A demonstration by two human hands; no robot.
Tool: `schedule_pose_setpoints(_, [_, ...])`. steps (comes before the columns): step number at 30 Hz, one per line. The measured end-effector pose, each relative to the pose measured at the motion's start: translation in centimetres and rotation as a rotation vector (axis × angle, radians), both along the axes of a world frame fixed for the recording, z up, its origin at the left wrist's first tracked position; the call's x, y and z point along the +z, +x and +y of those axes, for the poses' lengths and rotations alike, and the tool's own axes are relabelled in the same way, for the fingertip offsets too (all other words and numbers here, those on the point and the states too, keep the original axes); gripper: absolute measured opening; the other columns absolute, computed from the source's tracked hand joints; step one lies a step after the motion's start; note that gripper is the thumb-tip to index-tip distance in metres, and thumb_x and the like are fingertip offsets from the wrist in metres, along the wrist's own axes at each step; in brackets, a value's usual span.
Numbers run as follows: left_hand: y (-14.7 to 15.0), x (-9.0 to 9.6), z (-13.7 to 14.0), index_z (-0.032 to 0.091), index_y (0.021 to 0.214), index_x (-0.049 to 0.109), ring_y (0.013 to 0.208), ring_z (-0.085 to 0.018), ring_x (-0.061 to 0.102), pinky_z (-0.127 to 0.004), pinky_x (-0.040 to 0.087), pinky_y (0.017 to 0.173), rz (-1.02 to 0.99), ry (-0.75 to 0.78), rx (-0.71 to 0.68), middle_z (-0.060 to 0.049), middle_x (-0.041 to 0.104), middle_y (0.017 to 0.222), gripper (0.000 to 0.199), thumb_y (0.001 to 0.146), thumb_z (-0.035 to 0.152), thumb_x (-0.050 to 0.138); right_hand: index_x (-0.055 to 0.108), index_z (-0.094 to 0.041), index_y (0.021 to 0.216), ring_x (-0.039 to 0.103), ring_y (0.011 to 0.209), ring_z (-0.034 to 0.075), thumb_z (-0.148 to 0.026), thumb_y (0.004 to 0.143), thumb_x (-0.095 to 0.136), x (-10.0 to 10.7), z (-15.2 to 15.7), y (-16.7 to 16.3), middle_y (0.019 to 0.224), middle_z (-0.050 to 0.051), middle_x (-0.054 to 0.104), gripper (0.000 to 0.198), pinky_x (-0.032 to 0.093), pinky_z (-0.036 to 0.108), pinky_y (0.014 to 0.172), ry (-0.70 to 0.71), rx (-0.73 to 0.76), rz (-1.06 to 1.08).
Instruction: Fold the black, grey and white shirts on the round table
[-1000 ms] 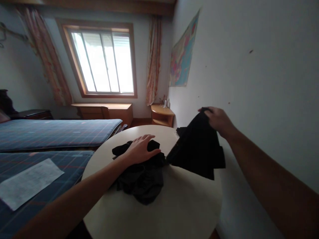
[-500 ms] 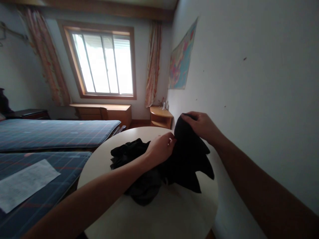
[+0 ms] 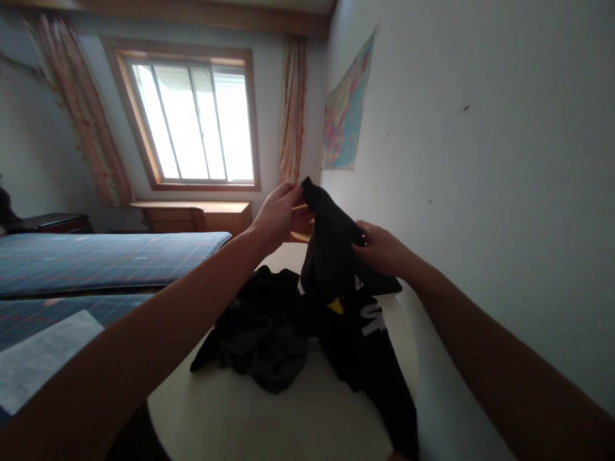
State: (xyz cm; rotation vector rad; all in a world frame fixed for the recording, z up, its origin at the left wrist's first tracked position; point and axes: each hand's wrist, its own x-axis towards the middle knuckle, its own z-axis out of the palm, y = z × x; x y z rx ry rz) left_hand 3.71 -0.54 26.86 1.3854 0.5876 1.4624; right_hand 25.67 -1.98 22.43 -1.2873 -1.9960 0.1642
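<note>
"Head view: where's the black garment [image 3: 334,240]?"

"Partly lifted off the round table [image 3: 269,422], its length seeming to slope down towards the table's near right edge."

"And the hands?"

"Neither's nearer; left hand [image 3: 281,214] pinches its top corner, right hand [image 3: 377,250] is closed on it lower, towards the table's right."

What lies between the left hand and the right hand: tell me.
In the head view, a held-up piece of black cloth spans the stretch between left hand and right hand.
</note>
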Motion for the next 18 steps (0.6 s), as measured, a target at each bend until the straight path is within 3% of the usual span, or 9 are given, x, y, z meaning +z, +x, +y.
schedule_pose_setpoints(2, [0.0,1.2,-0.3,0.018,0.096,0.056,0.085,-0.014,0.068,-0.030,0.057,0.080,0.012,0.069,-0.017,-0.004,0.067,0.093,0.011,0.096,0.030,0.055,0.068,-0.020,0.084,0.063,0.066,0.018,-0.031,0.079,0.065,0.3,0.3,0.3,0.074,0.003,0.070,0.012,0.046,0.027,0.059,0.017,-0.062,-0.057])
schedule_pose_setpoints(4, [-0.1,2.2,-0.5,0.018,0.097,0.057,0.088,-0.014,0.067,-0.030,0.056,0.081,0.014,0.122,0.004,-0.003,0.067,0.094,0.011,0.097,0.028,0.052,0.065,-0.020,0.073,0.063,0.066,0.020,-0.034,0.084,0.060,1.4,0.4,0.7,0.065,0.003,0.065,0.018,0.047,0.028,0.061,0.064,-0.157,-0.043])
schedule_pose_setpoints(6, [-0.1,2.6,-0.5,0.019,0.094,0.058,0.085,-0.014,0.066,-0.028,0.055,0.078,0.007,0.144,0.061,-0.002,0.066,0.091,0.013,0.099,0.027,0.049,0.064,-0.018,0.076,0.063,0.067,0.020,-0.035,0.090,0.053,3.3,0.1,0.8,0.064,0.005,0.064,0.025,0.049,0.031,0.065,0.138,-0.239,0.081])
schedule_pose_setpoints(8, [0.0,2.5,-0.5,0.017,0.088,0.058,0.080,-0.014,0.064,-0.027,0.054,0.074,0.040,0.131,0.135,-0.002,0.064,0.084,0.017,0.098,0.026,0.048,0.063,-0.015,0.096,0.065,0.069,0.018,-0.033,0.097,0.045,5.6,-0.4,0.5,0.075,0.007,0.067,0.025,0.051,0.032,0.068,0.197,-0.230,0.310])
schedule_pose_setpoints(11, [0.4,1.4,-0.8,0.016,0.085,0.060,0.076,-0.015,0.063,-0.027,0.053,0.071,0.158,0.114,0.227,-0.002,0.062,0.075,0.020,0.097,0.028,0.050,0.046,-0.015,0.128,0.067,0.081,0.015,-0.025,0.101,0.037,8.4,-1.1,-0.6,0.104,0.010,0.068,0.030,0.052,0.032,0.072,0.217,-0.111,0.655])
schedule_pose_setpoints(13, [0.8,0.6,-1.4,0.016,0.095,0.062,0.079,-0.016,0.064,-0.027,0.052,0.073,0.232,0.169,0.237,-0.002,0.065,0.080,0.020,0.096,0.035,0.054,0.039,-0.020,0.135,0.068,0.093,0.016,-0.029,0.104,0.031,9.1,-1.2,-1.5,0.116,0.008,0.064,0.033,0.051,0.032,0.075,0.216,0.016,0.675])
schedule_pose_setpoints(16, [1.2,-0.3,-2.1,0.016,0.106,0.065,0.085,-0.018,0.065,-0.029,0.052,0.077,0.423,0.289,0.147,-0.004,0.069,0.089,0.033,0.085,0.041,0.069,0.043,-0.031,0.134,0.065,0.107,0.020,-0.049,0.103,0.032,8.1,-0.6,-2.6,0.122,0.003,0.062,0.037,0.053,0.034,0.080,0.245,0.203,0.544])
schedule_pose_setpoints(18, [1.1,-0.6,-2.1,0.015,0.099,0.068,0.082,-0.019,0.065,-0.030,0.052,0.078,0.563,0.288,0.106,-0.004,0.070,0.083,0.031,0.081,0.040,0.072,0.043,-0.036,0.134,0.064,0.111,0.022,-0.055,0.099,0.043,6.2,-0.3,-3.1,0.126,0.003,0.061,0.040,0.056,0.037,0.084,0.238,0.284,0.478])
